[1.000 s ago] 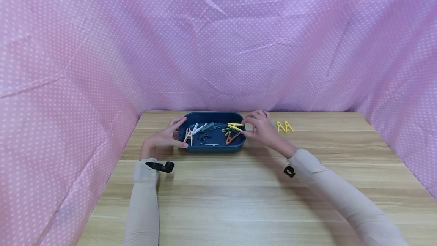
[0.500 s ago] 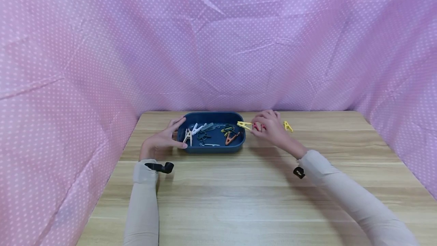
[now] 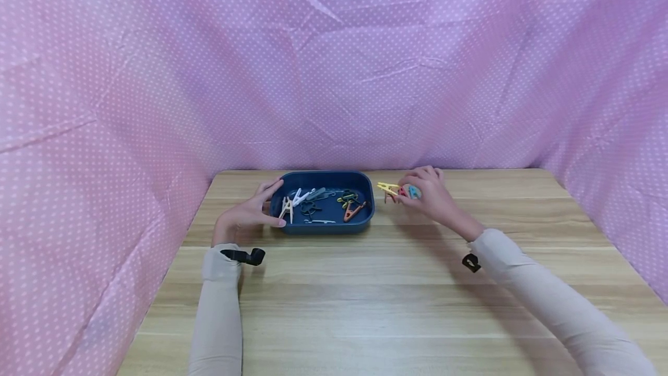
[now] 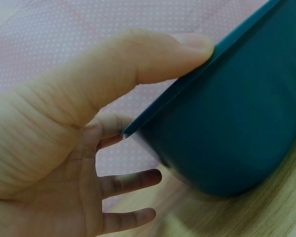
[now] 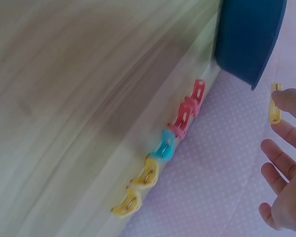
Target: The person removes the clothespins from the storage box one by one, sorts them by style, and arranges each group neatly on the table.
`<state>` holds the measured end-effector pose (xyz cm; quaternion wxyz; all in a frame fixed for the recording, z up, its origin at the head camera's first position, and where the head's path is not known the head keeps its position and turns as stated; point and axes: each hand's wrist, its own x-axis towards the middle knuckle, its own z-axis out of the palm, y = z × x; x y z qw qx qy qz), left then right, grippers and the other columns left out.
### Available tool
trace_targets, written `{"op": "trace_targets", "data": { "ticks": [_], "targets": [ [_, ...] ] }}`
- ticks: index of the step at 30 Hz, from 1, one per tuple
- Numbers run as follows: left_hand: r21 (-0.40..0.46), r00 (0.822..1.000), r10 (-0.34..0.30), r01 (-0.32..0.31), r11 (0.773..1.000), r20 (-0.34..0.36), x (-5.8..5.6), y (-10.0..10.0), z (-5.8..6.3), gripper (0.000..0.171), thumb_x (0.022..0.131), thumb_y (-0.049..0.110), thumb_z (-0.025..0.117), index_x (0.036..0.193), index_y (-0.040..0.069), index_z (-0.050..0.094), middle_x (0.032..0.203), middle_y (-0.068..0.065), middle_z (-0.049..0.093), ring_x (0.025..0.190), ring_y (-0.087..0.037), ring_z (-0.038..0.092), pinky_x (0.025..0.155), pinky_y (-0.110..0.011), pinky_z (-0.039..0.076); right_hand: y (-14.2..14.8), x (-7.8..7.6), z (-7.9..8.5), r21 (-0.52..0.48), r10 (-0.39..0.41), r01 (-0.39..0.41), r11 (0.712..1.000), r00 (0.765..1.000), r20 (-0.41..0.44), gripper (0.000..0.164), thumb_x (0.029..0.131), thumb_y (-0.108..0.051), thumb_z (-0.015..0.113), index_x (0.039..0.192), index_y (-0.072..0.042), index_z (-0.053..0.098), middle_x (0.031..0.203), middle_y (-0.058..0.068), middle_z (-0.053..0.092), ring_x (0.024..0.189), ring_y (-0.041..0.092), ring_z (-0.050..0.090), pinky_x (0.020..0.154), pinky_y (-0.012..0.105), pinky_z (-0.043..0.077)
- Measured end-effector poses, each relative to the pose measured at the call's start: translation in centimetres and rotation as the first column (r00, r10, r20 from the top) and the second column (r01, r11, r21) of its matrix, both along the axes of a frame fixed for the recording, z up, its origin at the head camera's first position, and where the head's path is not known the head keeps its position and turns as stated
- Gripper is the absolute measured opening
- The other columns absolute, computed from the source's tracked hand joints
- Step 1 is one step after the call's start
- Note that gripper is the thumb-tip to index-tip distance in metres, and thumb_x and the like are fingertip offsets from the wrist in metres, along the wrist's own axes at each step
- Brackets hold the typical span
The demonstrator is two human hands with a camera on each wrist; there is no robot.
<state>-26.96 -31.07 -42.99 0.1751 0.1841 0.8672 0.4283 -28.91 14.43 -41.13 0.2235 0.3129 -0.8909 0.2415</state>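
Note:
My left hand (image 3: pixel 250 211) holds the left end of a dark blue plastic tub (image 3: pixel 329 228), thumb on the near rim and fingers toward the far corner. In the left wrist view the thumb lies along the rim, several fingers spread in the air. To the right of the tub, my right hand (image 3: pixel 432 195) pinches a yellow clothespin (image 3: pixel 387 188) between thumb and index finger. Below it a row of clothespins stands on the table: two red (image 5: pixel 181 121), one light blue (image 5: pixel 165 146) and two yellow (image 5: pixel 147 173). My right hand hides the yellow pair in the head view.
Inside the tub lie white clips (image 3: pixel 297 197), a beige clothespin (image 3: pixel 287 208), grey-green clips (image 3: pixel 316 194), an orange-brown clothespin (image 3: pixel 353 212) and other small clips. Pink dotted cloth (image 3: pixel 334 74) hangs behind the wooden table (image 3: pixel 344 295).
My right hand has moved right, away from over the tub, carrying the yellow clothespin above the row. Red and light blue clothespins have come into sight. My left hand stays put.

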Motion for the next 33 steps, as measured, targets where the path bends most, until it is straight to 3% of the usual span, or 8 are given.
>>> {"op": "trace_targets", "data": {
  "ticks": [11,23,33],
  "targets": [
    [0.006,1.000,-0.004,0.004,1.000,0.001,-0.1,-0.1,-0.2,0.109,0.073,0.039,0.079,0.152,0.029,0.005,0.156,0.007,-0.006,0.143,-0.031,0.005,0.109,-0.062,0.020,3.1,-0.5,-0.6,-0.012,-0.011,0.010,1.000,0.999,-0.046,0.030,0.068,-0.019,0.083,0.091,-0.005,0.071,0.095,0.012,0.064,0.090,0.028,0.048,0.086,0.051,0.029],
    [-0.014,1.000,-0.003,0.003,1.000,-0.014,0.0,-0.2,-0.3,0.107,0.074,0.038,0.079,0.152,0.030,0.005,0.156,0.006,-0.006,0.143,-0.031,0.001,0.109,-0.064,0.016,6.0,-0.6,-1.5,0.006,-0.077,0.077,0.997,0.997,-0.022,0.029,0.066,-0.017,0.083,0.089,-0.005,0.069,0.094,0.014,0.065,0.090,0.031,0.048,0.084,0.052,0.029],
    [0.013,1.000,0.009,-0.009,1.000,0.001,0.2,0.1,-0.3,0.109,0.073,0.037,0.080,0.152,0.030,0.006,0.155,0.005,-0.004,0.141,-0.035,0.014,0.108,-0.061,0.023,8.1,-0.6,-2.0,0.021,-0.144,0.143,0.989,0.989,0.022,0.028,0.069,-0.017,0.082,0.090,-0.004,0.069,0.097,0.016,0.064,0.095,0.035,0.048,0.083,0.054,0.027]
  ]
}}
